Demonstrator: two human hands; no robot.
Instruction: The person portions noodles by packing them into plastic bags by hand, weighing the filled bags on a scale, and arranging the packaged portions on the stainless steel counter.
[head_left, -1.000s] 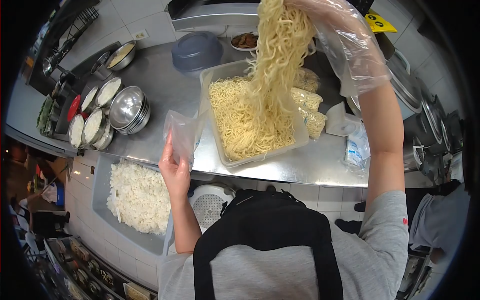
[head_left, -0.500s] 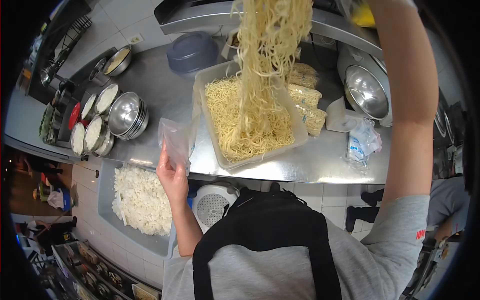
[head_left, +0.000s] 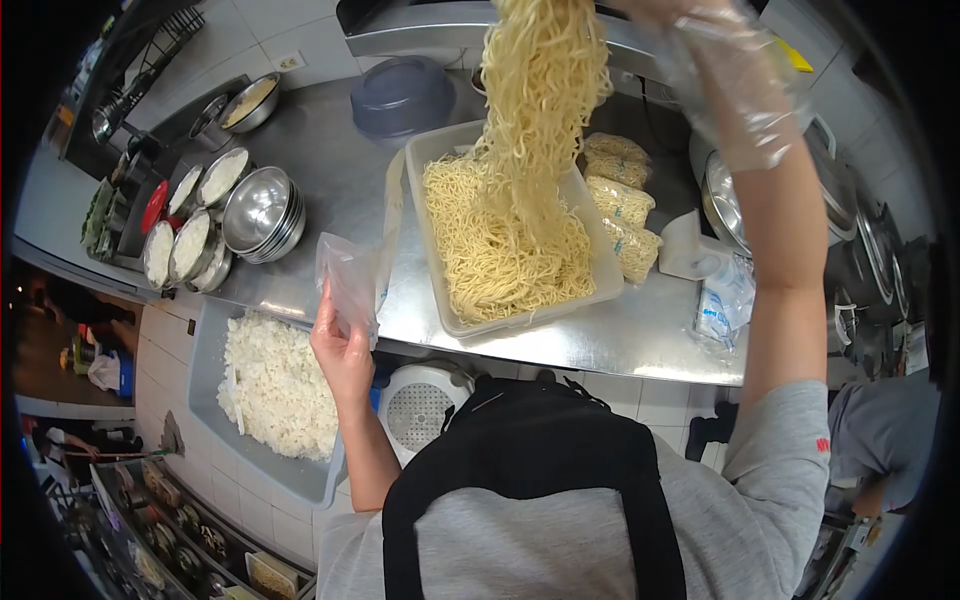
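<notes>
No wording legible. Blue print on plastic packet, right side of table — too small. Red marking on gray sleeve, near right — blurred.

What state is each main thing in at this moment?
Noodles: hanging in a lifted bunch
Right hand: raised, partly out of frame
Plastic glove: worn, clear
Left hand: bare, holding the bag
Bag: upright, looks empty
Box: uncovered, holding noodles
Packets: filled with noodles
Tub: uncovered, holding rice
Bowls: stacked, top one empty
</notes>
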